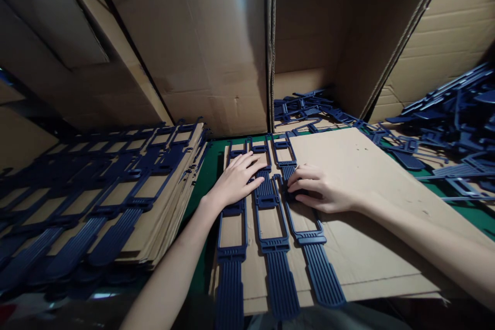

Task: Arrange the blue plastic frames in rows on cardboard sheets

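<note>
Three long dark blue plastic parts lie side by side on a cardboard sheet point(359, 180) in front of me. My left hand point(235, 180) rests flat, fingers stretched out, on the left part point(231, 227) and reaches onto the middle part point(270, 227). My right hand point(320, 188) has its fingers curled and pressed down on the right part point(305, 232), near its ribbed middle section.
A stack of cardboard sheets point(170, 206) lined with rows of the same blue parts point(116, 185) sits at the left. Loose blue parts are piled at the back point(305, 105) and right point(456, 118). Tall cardboard boxes point(209, 36) stand behind. A green surface point(207, 165) shows between the sheets.
</note>
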{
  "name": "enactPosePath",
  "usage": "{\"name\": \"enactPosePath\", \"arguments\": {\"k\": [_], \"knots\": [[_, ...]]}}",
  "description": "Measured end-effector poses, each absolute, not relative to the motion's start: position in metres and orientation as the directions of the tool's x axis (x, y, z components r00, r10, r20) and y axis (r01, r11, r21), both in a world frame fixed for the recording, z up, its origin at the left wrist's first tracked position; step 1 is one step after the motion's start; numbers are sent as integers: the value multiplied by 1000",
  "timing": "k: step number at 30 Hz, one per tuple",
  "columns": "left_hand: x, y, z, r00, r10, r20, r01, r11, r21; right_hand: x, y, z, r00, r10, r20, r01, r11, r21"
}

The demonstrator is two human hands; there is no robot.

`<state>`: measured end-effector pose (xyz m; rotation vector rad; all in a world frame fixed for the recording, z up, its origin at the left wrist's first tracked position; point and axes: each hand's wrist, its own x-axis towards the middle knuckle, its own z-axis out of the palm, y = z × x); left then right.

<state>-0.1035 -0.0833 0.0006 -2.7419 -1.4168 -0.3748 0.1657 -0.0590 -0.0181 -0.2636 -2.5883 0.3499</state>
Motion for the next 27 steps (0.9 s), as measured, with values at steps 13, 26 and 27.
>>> {"name": "enactPosePath", "arguments": {"k": [13, 26, 27], "knots": [[-103, -83, -2, 493, 848, 194, 853, -515, 86, 158, -59, -20, -897, 336, 288, 260, 927, -270], [-103, -81, -4, 494, 846, 203, 846, -521, 112, 148, -63, -19, -931, 271, 246, 197, 937, -288], [-103, -81, -4, 494, 845, 203, 845, -522, 116, 148, -63, -19, -930, 272, 246, 196, 936, -294]]}}
